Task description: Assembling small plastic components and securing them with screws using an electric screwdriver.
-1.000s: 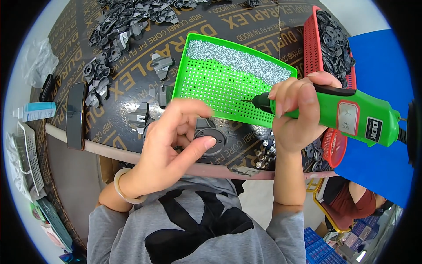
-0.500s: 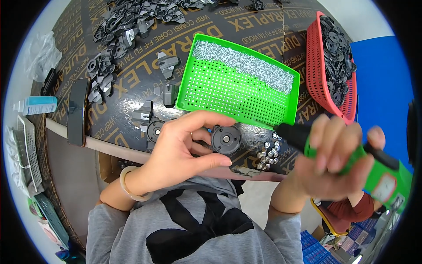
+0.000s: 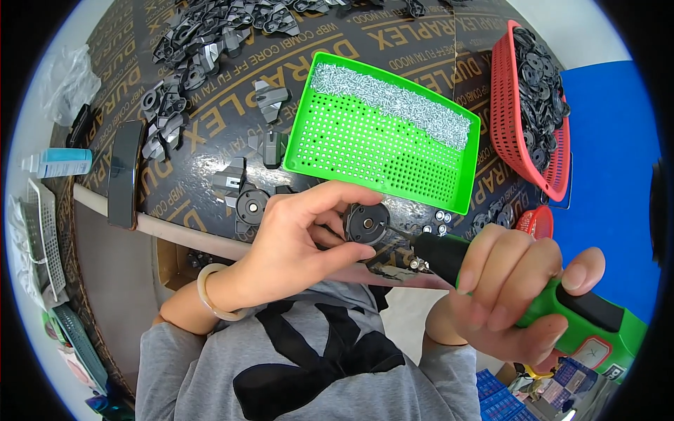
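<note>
Between the thumb and fingers of my left hand (image 3: 291, 228), a round black disc (image 3: 359, 236) with a metal centre is held near the table's front edge. My right hand (image 3: 509, 277) grips a green-and-black electric screwdriver (image 3: 437, 254) from the right. Its thin bit reaches the disc's right side; whether a screw sits at the tip is too small to tell. Small round metal parts (image 3: 441, 217) lie beside the screwdriver's nose, partly hidden by it. Left of my left hand lies another black disc (image 3: 251, 205) on an angular black part (image 3: 230, 181).
Behind my hands stands a green perforated tray (image 3: 298, 123) with many small silver screws (image 3: 393, 102). A red basket (image 3: 502, 105) of black discs and a smaller red basket (image 3: 539, 221) are at right. Black parts (image 3: 210, 42), a phone (image 3: 125, 175) and a blue bottle (image 3: 64, 163) lie left.
My right hand has brought the screwdriver left and down, so its bit now reaches the disc. The disc, in my left hand, has shifted slightly right.
</note>
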`<state>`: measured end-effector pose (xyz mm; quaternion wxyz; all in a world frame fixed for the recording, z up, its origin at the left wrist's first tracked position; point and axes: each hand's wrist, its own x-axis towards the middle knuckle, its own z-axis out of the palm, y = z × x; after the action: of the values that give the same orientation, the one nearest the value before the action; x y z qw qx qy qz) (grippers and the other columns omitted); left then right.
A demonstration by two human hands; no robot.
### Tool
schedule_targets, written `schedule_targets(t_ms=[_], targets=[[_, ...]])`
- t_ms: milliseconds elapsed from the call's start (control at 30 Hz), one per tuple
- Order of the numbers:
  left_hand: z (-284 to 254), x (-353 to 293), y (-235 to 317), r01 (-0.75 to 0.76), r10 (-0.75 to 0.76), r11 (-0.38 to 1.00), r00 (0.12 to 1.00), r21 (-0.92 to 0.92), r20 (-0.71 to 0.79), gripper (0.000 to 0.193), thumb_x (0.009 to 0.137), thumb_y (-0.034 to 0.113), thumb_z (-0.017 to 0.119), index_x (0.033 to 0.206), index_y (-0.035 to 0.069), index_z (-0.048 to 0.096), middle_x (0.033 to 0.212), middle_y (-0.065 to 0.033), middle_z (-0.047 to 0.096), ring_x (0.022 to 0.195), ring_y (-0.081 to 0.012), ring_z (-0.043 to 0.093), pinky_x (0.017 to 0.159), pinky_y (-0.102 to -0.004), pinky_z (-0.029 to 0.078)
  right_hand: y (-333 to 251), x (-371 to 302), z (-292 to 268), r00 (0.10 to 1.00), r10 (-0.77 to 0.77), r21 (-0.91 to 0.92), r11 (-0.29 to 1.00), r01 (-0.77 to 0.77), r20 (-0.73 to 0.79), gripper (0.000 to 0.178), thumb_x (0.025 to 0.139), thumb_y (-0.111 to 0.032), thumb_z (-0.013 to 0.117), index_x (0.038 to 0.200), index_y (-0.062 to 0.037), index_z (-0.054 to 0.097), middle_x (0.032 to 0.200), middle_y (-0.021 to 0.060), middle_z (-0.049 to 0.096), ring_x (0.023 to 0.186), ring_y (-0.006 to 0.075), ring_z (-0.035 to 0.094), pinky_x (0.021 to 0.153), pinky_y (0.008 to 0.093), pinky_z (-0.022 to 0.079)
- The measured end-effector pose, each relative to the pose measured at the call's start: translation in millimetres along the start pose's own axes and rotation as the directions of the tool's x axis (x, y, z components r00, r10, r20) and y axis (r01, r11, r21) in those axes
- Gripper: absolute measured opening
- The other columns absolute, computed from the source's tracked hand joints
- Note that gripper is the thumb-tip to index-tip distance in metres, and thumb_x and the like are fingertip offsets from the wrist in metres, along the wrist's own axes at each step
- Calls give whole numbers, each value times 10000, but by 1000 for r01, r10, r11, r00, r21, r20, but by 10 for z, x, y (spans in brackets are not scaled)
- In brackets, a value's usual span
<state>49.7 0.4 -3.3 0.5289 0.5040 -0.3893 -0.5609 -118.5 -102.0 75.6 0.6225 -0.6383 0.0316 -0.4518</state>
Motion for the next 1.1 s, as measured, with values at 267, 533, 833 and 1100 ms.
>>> schedule_targets(t_ms=[267, 533, 833, 1100], targets=[[43, 3, -33, -64, 63, 998, 997, -10, -40, 513, 762, -188, 677, 1242, -60, 547, 1047, -114, 656, 930, -134, 663, 764, -235, 588, 88, -23, 95, 996, -47, 1, 999, 47, -76, 285, 966, -256, 589, 1127, -108, 407, 684, 17, 528, 529, 113, 500, 539, 267, 446], [96, -13, -46, -51, 42, 992, 996, -114, -83, 510, 734, -154, 719, 1215, -25, 609, 1108, -118, 630, 908, -119, 650, 749, -248, 611, 51, 11, 58, 999, -42, -12, 999, 42, -29, 240, 935, -159, 609, 1068, -95, 420, 667, 19, 532, 522, 113, 496, 517, 277, 464], [-10, -7, -5, -108, 112, 993, 991, 53, -79, 517, 768, -181, 671, 1261, -70, 561, 1127, -130, 618, 953, -134, 640, 763, -243, 598, 78, 90, -71, 998, -33, -9, 999, 32, -58, 284, 946, -169, 527, 1207, -100, 441, 664, -12, 486, 550, 102, 445, 584, 302, 410], [-22, 35, -32, -127, 128, 992, 980, 20, -149, 509, 749, -119, 720, 1233, 1, 615, 1093, -111, 636, 875, -118, 612, 737, -270, 624, 784, 236, -265, 917, -184, -248, 964, 98, -353, 297, 871, -69, 618, 1088, 0, 426, 540, 52, 503, 413, 126, 458, 486, 322, 482]])
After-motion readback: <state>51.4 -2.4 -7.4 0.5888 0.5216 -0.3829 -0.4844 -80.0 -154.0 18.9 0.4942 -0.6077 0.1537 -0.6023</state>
